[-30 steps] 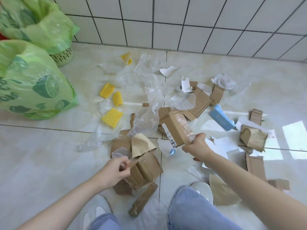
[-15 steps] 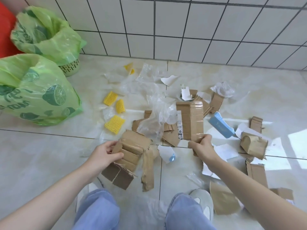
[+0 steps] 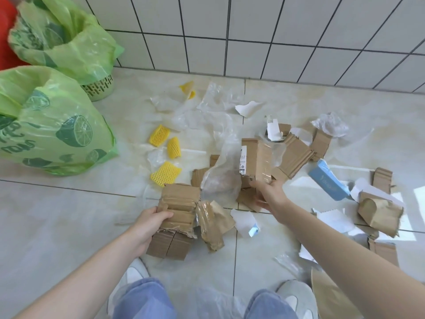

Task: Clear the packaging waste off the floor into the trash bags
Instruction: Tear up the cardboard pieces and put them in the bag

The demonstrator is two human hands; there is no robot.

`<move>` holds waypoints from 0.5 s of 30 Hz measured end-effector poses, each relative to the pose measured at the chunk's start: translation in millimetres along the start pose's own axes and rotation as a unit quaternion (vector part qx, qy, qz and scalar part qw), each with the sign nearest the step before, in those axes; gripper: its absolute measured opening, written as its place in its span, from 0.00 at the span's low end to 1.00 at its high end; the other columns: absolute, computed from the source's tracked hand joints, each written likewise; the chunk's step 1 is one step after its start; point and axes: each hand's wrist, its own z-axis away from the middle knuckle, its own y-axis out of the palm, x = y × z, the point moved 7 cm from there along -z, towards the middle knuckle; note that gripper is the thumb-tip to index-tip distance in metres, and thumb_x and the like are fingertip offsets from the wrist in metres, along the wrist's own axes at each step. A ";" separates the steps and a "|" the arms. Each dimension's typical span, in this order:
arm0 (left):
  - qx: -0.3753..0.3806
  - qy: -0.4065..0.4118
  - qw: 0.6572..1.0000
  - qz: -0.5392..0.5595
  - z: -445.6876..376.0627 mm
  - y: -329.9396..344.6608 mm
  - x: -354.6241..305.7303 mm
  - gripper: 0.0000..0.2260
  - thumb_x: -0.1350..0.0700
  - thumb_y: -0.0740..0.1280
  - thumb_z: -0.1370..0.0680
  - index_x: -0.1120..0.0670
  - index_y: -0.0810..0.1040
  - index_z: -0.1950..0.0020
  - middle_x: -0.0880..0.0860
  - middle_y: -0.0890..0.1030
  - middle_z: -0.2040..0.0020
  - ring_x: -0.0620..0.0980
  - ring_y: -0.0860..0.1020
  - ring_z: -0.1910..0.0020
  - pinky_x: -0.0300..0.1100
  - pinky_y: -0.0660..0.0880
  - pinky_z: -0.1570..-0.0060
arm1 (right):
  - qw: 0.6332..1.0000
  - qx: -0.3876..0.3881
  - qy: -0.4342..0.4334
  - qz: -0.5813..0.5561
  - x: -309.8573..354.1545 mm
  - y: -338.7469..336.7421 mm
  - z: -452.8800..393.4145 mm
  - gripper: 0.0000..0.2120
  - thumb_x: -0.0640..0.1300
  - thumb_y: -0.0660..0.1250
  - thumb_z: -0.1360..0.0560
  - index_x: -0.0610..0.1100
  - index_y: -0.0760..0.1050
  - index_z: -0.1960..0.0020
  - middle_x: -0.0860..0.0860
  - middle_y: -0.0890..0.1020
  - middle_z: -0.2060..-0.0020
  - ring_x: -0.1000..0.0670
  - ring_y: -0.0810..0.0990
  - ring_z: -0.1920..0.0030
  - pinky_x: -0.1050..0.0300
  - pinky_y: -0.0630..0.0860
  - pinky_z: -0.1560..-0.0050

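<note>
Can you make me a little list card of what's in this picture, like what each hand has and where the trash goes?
left hand: grips taped cardboard bundle
right hand: grips labelled cardboard piece
trash bags: two green bags, far left, open
still on floor: yellow foam nets, clear plastic, blue box, paper scraps
wall: white tiles

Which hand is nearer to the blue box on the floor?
Right. The right hand, gripping taped cardboard, sits just left of the blue box. The left hand holds another cardboard piece much farther left and nearer the person.
</note>
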 end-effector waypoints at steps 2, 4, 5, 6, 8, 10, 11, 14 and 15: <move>0.001 -0.002 1.000 -0.015 -5.7 0.2 1.2 0.09 0.60 0.67 0.24 0.59 0.78 0.44 0.59 0.84 0.50 0.57 0.81 0.50 0.47 0.76 0.50 | 1.000 0.000 0.010 -0.024 4.5 7.2 -5.1 0.09 0.42 0.71 0.29 0.42 0.72 0.53 0.50 0.70 0.70 0.51 0.68 0.69 0.51 0.73 0.57; -0.020 0.000 0.999 -0.044 -10.2 -3.3 3.8 0.07 0.60 0.67 0.25 0.59 0.78 0.47 0.59 0.83 0.50 0.59 0.81 0.49 0.48 0.75 0.49 | 0.999 0.003 0.025 -0.043 5.8 14.1 -9.2 0.07 0.41 0.71 0.30 0.44 0.72 0.59 0.51 0.67 0.76 0.52 0.65 0.74 0.54 0.70 0.62; -0.032 0.001 0.998 -0.056 -12.2 -5.6 4.3 0.06 0.60 0.67 0.25 0.58 0.78 0.49 0.59 0.83 0.51 0.60 0.80 0.49 0.48 0.75 0.50 | 0.998 0.003 0.034 -0.047 6.3 17.2 -11.7 0.08 0.40 0.71 0.30 0.44 0.71 0.60 0.51 0.67 0.76 0.52 0.65 0.74 0.55 0.69 0.63; -0.039 0.001 0.997 -0.067 -12.8 -6.9 4.8 0.05 0.59 0.68 0.25 0.57 0.78 0.50 0.59 0.83 0.52 0.60 0.80 0.51 0.48 0.74 0.53 | 0.998 0.002 0.043 -0.051 6.1 19.3 -13.3 0.08 0.40 0.71 0.30 0.44 0.72 0.59 0.50 0.67 0.74 0.52 0.65 0.73 0.55 0.69 0.62; -0.039 -0.008 0.996 -0.085 -15.4 -9.4 4.4 0.04 0.58 0.68 0.25 0.55 0.78 0.51 0.58 0.82 0.52 0.57 0.79 0.55 0.45 0.71 0.60 | 0.996 0.009 0.061 -0.063 5.3 22.3 -17.0 0.07 0.41 0.71 0.30 0.44 0.73 0.56 0.49 0.68 0.72 0.52 0.67 0.71 0.55 0.70 0.60; -0.019 -0.017 0.996 -0.085 -19.6 -9.8 4.4 0.05 0.58 0.68 0.25 0.55 0.78 0.51 0.57 0.83 0.53 0.55 0.80 0.55 0.44 0.72 0.60 | 0.994 0.023 0.073 -0.082 5.4 24.9 -20.4 0.08 0.41 0.72 0.31 0.43 0.74 0.56 0.49 0.69 0.72 0.50 0.69 0.68 0.56 0.71 0.58; -0.008 -0.021 0.997 -0.078 -20.6 -9.0 4.5 0.05 0.58 0.68 0.25 0.56 0.79 0.50 0.56 0.83 0.54 0.54 0.81 0.55 0.43 0.74 0.60 | 0.992 0.033 0.074 -0.096 6.5 26.8 -21.5 0.07 0.40 0.72 0.31 0.42 0.75 0.56 0.50 0.68 0.74 0.49 0.69 0.67 0.56 0.71 0.58; 0.002 -0.014 0.998 -0.066 -21.5 -7.6 2.7 0.06 0.59 0.69 0.26 0.57 0.79 0.50 0.55 0.84 0.54 0.52 0.82 0.54 0.43 0.75 0.57 | 0.981 0.064 0.069 -0.169 11.4 33.1 -24.3 0.07 0.38 0.73 0.32 0.38 0.77 0.56 0.48 0.67 0.73 0.49 0.70 0.66 0.56 0.73 0.55; 0.002 -0.008 0.998 -0.064 -21.3 -7.5 1.1 0.06 0.59 0.69 0.26 0.57 0.80 0.50 0.55 0.84 0.54 0.52 0.82 0.54 0.44 0.75 0.56 | 0.976 0.073 0.067 -0.195 13.7 35.1 -25.0 0.07 0.37 0.73 0.32 0.38 0.76 0.56 0.48 0.66 0.72 0.49 0.71 0.65 0.55 0.75 0.51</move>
